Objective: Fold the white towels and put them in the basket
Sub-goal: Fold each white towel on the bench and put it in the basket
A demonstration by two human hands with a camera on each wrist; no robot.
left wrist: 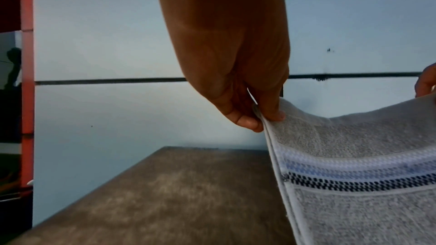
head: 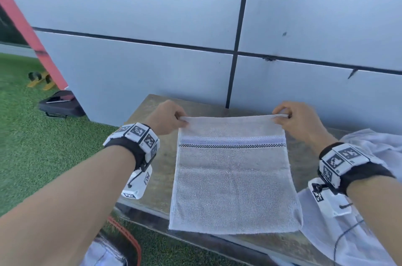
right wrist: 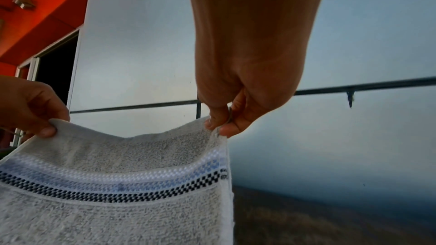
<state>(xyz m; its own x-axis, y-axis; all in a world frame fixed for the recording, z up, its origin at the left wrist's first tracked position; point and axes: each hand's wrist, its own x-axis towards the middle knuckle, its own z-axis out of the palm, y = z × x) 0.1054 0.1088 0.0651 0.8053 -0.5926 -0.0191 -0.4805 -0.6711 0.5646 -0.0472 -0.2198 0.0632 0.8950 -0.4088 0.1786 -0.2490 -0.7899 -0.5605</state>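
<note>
A white towel (head: 235,178) with a blue band and a black checked stripe is stretched between my hands over the brown table (head: 156,170). Its far edge is lifted and its near edge reaches the table's front. My left hand (head: 182,121) pinches the far left corner between thumb and fingers, as the left wrist view shows (left wrist: 261,118). At the far right corner, my right hand (head: 280,116) pinches the towel (right wrist: 118,211) the same way (right wrist: 220,126). A dark basket with an orange rim (head: 128,235) stands on the ground at bottom left, with white cloth inside.
More white towels (head: 369,148) lie heaped on the table's right side. A grey panelled wall (head: 152,15) rises right behind the table. Green turf (head: 43,157) lies to the left, with a black bag (head: 62,104) and yellow sandals (head: 41,80) by a red post.
</note>
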